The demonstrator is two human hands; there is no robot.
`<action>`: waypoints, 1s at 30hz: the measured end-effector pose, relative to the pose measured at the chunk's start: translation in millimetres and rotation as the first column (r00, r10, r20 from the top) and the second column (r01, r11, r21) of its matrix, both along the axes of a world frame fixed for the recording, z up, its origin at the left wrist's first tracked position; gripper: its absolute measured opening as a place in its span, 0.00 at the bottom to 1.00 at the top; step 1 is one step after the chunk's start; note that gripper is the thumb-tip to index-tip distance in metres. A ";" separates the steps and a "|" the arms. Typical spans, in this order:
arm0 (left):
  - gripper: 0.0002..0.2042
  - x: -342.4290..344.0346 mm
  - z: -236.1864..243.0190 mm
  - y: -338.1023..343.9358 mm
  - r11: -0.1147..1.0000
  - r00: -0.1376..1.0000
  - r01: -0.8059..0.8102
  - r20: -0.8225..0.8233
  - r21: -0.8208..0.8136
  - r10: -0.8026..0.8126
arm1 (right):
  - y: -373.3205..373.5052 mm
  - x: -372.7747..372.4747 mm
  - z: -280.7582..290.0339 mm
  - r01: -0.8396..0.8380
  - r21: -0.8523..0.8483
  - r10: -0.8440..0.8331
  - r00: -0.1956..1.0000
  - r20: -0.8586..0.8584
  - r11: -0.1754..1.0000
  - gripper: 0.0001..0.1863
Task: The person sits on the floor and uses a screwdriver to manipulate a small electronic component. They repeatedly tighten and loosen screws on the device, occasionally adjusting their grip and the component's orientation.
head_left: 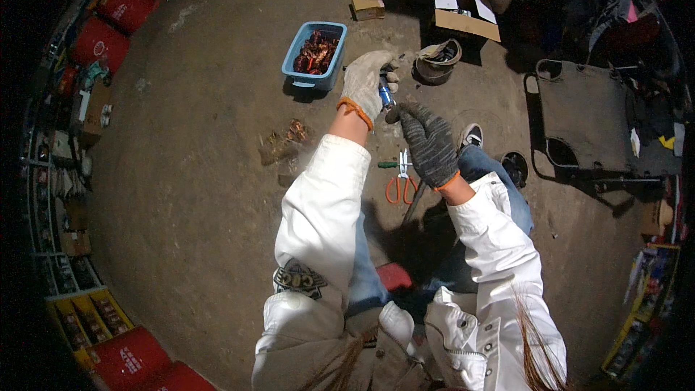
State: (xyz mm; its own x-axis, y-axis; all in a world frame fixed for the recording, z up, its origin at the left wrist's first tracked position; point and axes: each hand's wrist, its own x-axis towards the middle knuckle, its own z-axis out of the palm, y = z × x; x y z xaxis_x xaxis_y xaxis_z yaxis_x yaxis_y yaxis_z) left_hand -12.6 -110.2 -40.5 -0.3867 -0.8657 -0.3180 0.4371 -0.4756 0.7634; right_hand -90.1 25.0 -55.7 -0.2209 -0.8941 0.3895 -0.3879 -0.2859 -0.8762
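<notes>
My left hand (pixel 365 81), in a pale work glove with an orange cuff, is closed around a small blue cylinder (pixel 386 94) with a shiny metallic part. Just below it, my right hand (pixel 428 141) wears a dark grey knit glove. Its fingers are pressed together at the cylinder's lower end, and whatever they pinch is hidden. Beneath the hands, orange-handled scissors (pixel 402 179) lie on the floor, with a green-handled tool (pixel 387 164) crossing behind them. A dark bar (pixel 415 201) lies beside the scissors, partly in shadow.
A blue plastic tub (pixel 288 65) holds coppery scrap. Near it stand a dark round pot (pixel 433 72), a small carton (pixel 368 6) and an open box (pixel 467 23). Copper-coloured bits (pixel 295 130) lie left. A folding chair (pixel 585 116) is at right; red drums (pixel 100 45) line the left.
</notes>
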 end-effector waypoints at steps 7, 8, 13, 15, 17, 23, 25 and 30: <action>0.08 7.4 12.2 -2.5 0.995 0.997 0.054 -0.058 -0.087 -0.059 | 1.2 -17.1 13.3 -0.037 -0.008 0.032 0.938 -0.345 0.999 0.10; 0.08 10.4 16.3 -1.4 0.988 0.997 0.062 -0.044 -0.141 -0.069 | 2.7 -22.1 17.9 -0.027 -0.060 -0.014 0.807 -0.590 0.998 0.12; 0.06 20.1 33.9 3.1 0.929 0.998 0.035 0.056 -0.368 -0.015 | 6.8 -29.2 30.1 -0.007 -0.085 -0.070 0.511 -0.857 0.996 0.24; 0.06 19.8 36.4 2.6 0.909 0.985 -0.020 0.147 -0.416 0.089 | 5.3 -23.3 29.1 0.081 -0.097 -0.123 0.450 -0.884 0.992 0.25; 0.06 17.0 35.8 1.7 0.863 0.968 -0.065 0.178 -0.502 0.176 | 4.4 -17.3 27.7 0.173 -0.084 -0.157 0.464 -0.872 0.981 0.25; 0.08 14.9 35.1 -13.1 0.602 0.598 -0.080 0.445 -0.794 0.666 | 6.9 -11.6 31.7 0.018 -0.163 -0.142 0.590 -0.795 0.986 0.25; 0.07 27.5 39.2 -19.7 0.698 0.749 -0.163 0.374 -0.697 0.547 | 9.6 -16.2 35.4 -0.034 -0.194 -0.095 0.781 -0.617 0.980 0.24; 0.07 33.7 39.5 -8.2 0.761 0.924 -0.084 0.235 -0.643 0.300 | -1.9 -42.4 33.4 0.015 0.104 -0.025 0.995 0.095 0.994 0.21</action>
State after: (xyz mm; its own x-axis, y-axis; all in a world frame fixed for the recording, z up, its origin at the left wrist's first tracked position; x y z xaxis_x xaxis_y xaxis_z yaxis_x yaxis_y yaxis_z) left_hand 21.1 -118.5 -1.0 -0.1664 -0.9579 0.2338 0.1601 0.2077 0.9650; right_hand -132.5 23.0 -22.3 -0.2713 -0.9233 0.2718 -0.3056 -0.1852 -0.9340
